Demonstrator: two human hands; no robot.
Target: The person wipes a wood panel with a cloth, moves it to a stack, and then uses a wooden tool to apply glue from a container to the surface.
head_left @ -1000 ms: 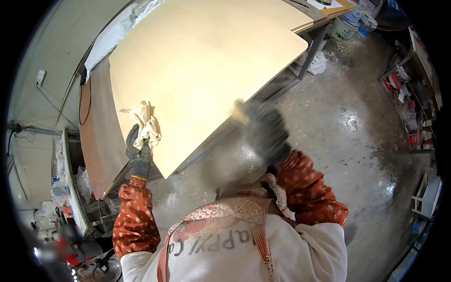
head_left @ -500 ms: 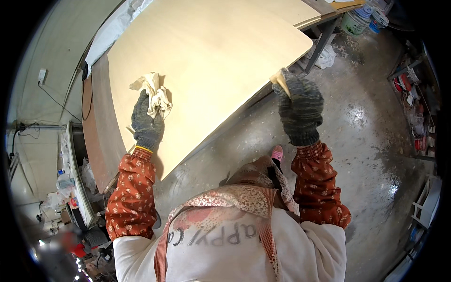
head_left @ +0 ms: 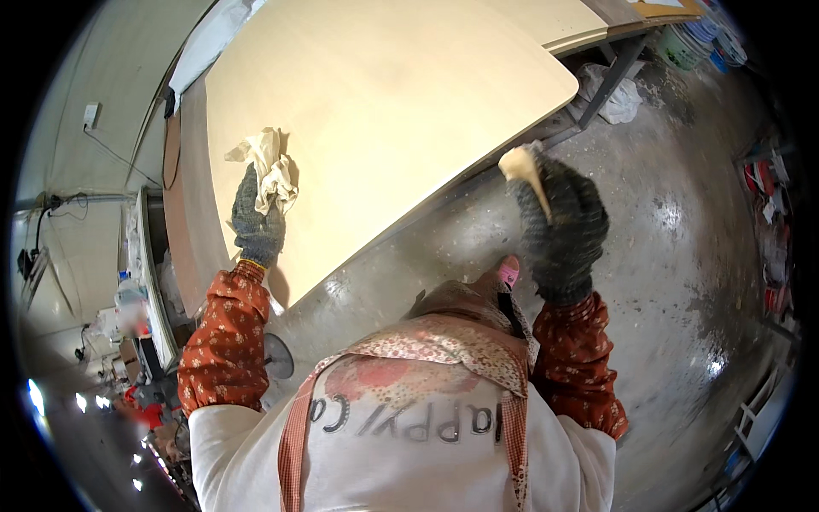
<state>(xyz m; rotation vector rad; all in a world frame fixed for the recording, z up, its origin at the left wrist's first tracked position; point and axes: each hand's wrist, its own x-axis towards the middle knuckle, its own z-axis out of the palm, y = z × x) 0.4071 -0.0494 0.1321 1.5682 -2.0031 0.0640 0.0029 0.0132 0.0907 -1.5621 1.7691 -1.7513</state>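
Observation:
My left hand point(head_left: 258, 224), in a dark grey knit glove, rests on the near left part of a large pale board point(head_left: 392, 128) with a rounded corner. Its fingers close on a crumpled cream cloth point(head_left: 275, 181) that lies on the surface. My right hand point(head_left: 563, 226), in a matching glove, is in the air off the board's near right edge, over the floor. A tan piece with a narrow strip point(head_left: 522, 171) pokes out of its closed fingers; motion blur hides what kind of thing it is.
The board overlies a brown tabletop point(head_left: 196, 196) with a dark metal leg point(head_left: 610, 81). Buckets point(head_left: 682, 44) and a white plastic bag point(head_left: 618, 94) are at the far right. Shelves with red items point(head_left: 759, 179) line the right side. A white bundle point(head_left: 205, 51) lies along the far left edge.
My right hand has moved toward me and slightly right, away from the board's edge, with the tan piece in it. My left hand has stayed at the cloth with little movement.

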